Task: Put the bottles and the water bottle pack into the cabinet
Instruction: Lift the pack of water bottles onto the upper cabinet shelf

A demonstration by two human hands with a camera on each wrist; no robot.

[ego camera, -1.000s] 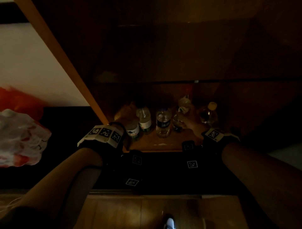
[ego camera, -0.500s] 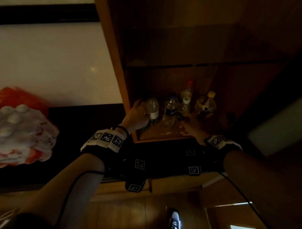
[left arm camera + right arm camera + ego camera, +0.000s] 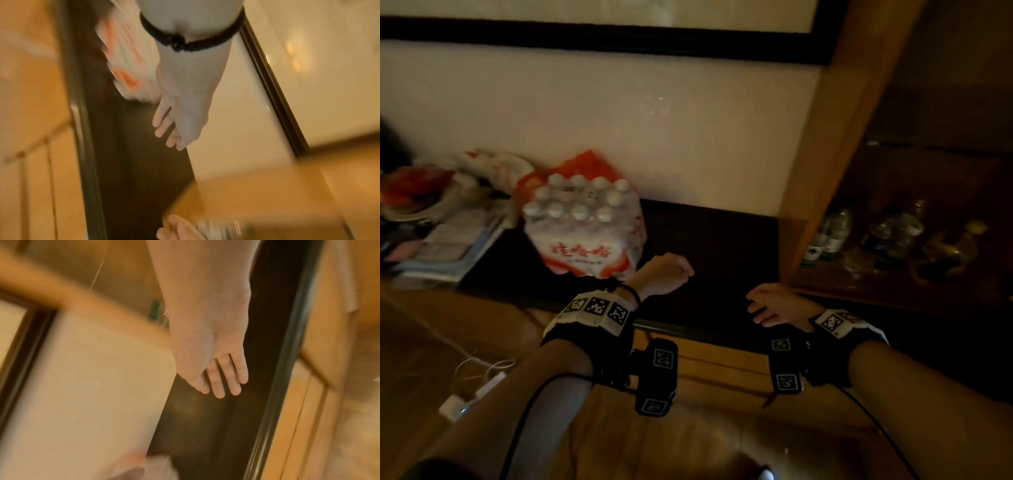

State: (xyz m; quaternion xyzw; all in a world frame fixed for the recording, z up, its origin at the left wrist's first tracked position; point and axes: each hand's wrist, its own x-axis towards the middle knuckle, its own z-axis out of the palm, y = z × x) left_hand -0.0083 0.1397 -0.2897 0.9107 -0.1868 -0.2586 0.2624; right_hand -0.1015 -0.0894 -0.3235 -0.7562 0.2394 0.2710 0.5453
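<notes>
Water bottle pack (image 3: 585, 228) sits just beyond the empty left hand (image 3: 666, 274).

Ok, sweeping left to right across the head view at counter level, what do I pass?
Pile of papers → water bottle pack → left hand → right hand → cabinet side panel → bottles standing on the cabinet shelf.

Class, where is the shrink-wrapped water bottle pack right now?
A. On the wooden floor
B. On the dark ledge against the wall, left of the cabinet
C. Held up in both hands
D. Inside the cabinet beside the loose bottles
B: the water bottle pack sits on the dark ledge by the wall, outside the cabinet, with both hands empty.
</notes>
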